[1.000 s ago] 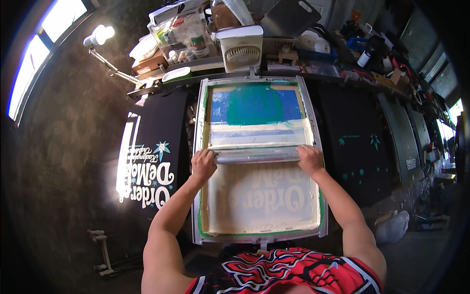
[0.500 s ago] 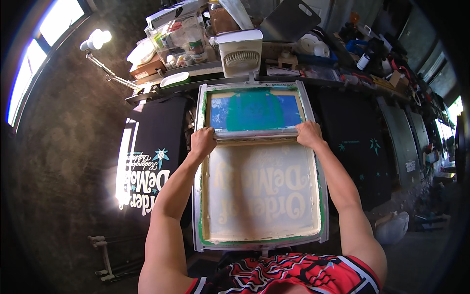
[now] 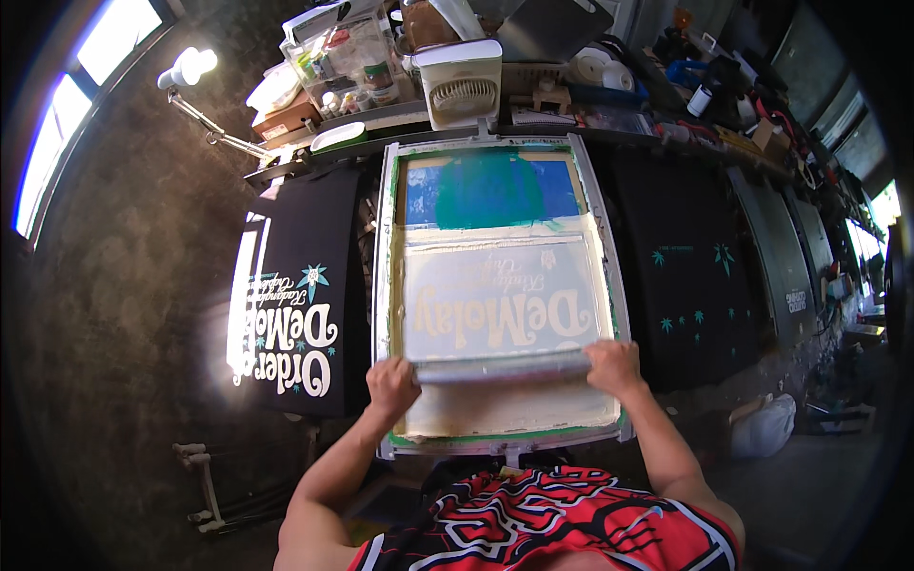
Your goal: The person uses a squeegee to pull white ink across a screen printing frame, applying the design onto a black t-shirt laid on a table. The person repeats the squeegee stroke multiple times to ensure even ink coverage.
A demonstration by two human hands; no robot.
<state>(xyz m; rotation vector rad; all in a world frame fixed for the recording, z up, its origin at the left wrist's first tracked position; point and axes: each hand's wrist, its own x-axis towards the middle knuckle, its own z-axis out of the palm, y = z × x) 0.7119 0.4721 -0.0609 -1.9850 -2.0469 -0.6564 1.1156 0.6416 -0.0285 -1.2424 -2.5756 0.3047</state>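
Note:
My left hand [image 3: 390,385] and my right hand [image 3: 613,367] are closed around opposite ends of a long metal squeegee [image 3: 500,366], held crosswise over the lower part of a screen-printing frame [image 3: 598,228]. Above the squeegee the mesh [image 3: 495,305] shows faint reversed lettering, with a blue and teal panel [image 3: 490,190] at the far end. Creamy ink lines the screen's edges and a band below that panel.
A black shirt with white and teal print [image 3: 295,238] lies at left, another with teal leaves [image 3: 685,219] at right. Behind stand a cluttered shelf, a small white fan [image 3: 457,86] and a lit lamp [image 3: 190,67]. A white bag [image 3: 762,428] sits lower right.
The squeegee and both hands went up to below the blue panel half a second ago, and are now much nearer my body, low on the screen.

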